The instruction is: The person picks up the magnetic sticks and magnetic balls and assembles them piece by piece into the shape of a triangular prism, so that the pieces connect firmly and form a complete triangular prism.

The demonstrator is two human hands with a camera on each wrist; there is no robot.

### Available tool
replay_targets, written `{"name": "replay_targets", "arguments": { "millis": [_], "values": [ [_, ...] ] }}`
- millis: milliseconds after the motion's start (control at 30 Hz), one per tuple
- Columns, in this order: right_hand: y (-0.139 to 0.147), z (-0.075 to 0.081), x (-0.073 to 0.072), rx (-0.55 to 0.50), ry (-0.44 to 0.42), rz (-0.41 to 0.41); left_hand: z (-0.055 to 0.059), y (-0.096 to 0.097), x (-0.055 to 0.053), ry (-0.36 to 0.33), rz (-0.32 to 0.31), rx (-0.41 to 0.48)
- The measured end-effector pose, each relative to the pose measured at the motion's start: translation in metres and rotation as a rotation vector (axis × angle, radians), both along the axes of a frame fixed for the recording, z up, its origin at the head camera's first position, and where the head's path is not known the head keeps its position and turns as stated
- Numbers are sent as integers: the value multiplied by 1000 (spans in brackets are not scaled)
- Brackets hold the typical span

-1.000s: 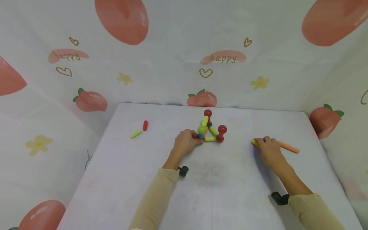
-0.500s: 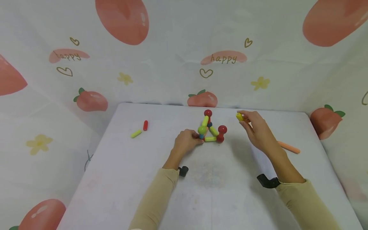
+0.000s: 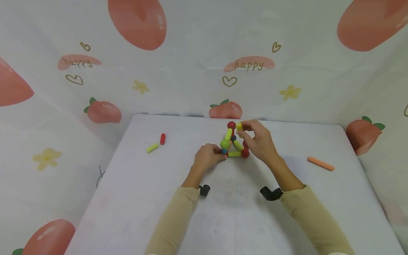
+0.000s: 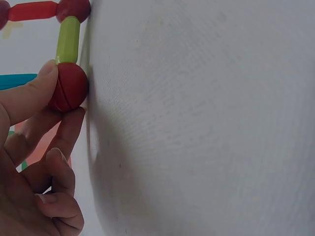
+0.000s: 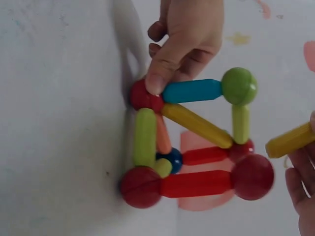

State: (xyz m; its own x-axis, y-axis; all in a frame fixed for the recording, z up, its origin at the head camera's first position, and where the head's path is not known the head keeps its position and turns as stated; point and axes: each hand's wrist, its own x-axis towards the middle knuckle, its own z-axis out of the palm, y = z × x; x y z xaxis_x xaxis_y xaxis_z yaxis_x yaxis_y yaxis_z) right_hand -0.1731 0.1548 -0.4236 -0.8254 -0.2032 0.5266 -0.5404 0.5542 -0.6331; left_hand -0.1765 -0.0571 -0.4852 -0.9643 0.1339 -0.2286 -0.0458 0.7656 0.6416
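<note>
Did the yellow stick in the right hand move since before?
Yes. In the head view, the yellow stick moved left and up, away from the orange stick.

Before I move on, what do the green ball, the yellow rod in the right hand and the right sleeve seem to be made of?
Green ball: likely hard plastic, semi-gloss, from its soft sheen.
Yellow rod in the right hand: probably molded plastic, smooth, going by its flat facets; painted wood isn't ruled out.
Right sleeve: fabric, matte, shown by its soft creases; fiber unclear.
</note>
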Motion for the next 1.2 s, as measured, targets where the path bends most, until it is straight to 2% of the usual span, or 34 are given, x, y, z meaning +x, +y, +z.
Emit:
{"name": "replay_targets", "arguments": {
  "millis": [200, 367, 467, 900, 1200],
  "values": [
    [-7, -16, -6, -8, -95, 24, -1, 0, 0, -2, 1, -4],
    [-4, -25, -4, 51, -164, 19, -2, 1, 0, -6, -4, 3],
    [-3, -29, -3, 104, -174, 28, -3, 1, 0, 0, 3, 0],
    [-1, -40, -2, 303, -61, 52, -4, 0, -1, -9, 0, -8],
    [-1, -38, -3, 360, -25, 43, -5, -1, -2, 6, -3, -4]
  ]
}}
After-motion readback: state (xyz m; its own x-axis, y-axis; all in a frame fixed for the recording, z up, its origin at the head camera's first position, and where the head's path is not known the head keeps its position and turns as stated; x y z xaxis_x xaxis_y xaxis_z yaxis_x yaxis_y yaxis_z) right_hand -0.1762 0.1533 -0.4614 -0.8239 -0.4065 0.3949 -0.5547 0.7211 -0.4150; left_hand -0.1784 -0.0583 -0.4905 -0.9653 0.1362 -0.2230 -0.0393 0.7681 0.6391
